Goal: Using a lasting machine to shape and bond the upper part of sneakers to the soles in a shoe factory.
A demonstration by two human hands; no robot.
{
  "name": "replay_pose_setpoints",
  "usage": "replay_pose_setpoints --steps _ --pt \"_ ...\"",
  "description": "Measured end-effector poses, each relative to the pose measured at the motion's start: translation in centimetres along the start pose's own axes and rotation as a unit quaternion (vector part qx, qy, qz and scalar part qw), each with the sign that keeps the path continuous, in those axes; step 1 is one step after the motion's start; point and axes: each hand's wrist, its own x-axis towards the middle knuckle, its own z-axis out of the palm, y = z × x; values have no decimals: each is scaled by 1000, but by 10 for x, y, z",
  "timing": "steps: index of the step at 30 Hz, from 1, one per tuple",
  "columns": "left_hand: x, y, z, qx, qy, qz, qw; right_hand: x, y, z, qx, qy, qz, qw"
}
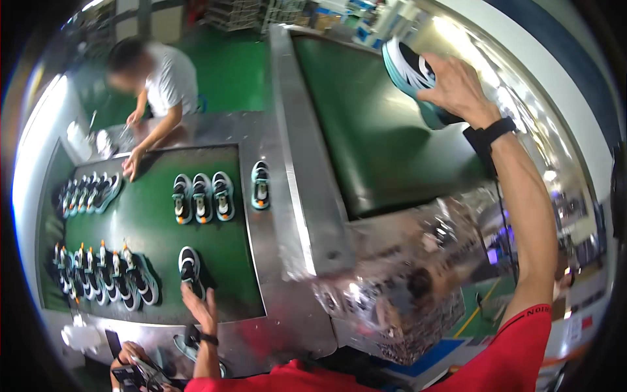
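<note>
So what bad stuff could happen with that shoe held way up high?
1. The right hand grips the teal shoe only at its heel end, with the arm stretched far out over the dark green belt. It might slip and drop.
2. The left hand reaches beside a single black shoe while the other arm is stretched away, so it might bump that shoe out of place.
3. Leaning this far could nudge the shoe at the metal edge.
</note>
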Motion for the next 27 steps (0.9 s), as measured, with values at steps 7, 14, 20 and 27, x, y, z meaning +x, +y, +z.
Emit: replay_pose_setpoints --steps 7,14,20,27 --pt "-105 263 -111 -532 -581 -67 613 -184 1 -160 280 208 88 933" --pt "-171 483 -154 -706 -570 180 380 -420 -66 -221 301 196 318 877" --pt "-328 473 -152 -583 -767 5 269 -599 -126 -256 549 225 545 592" --pt "-527 446 -217 -369 -900 91 214 -791 -259 -294 298 409 769 391"
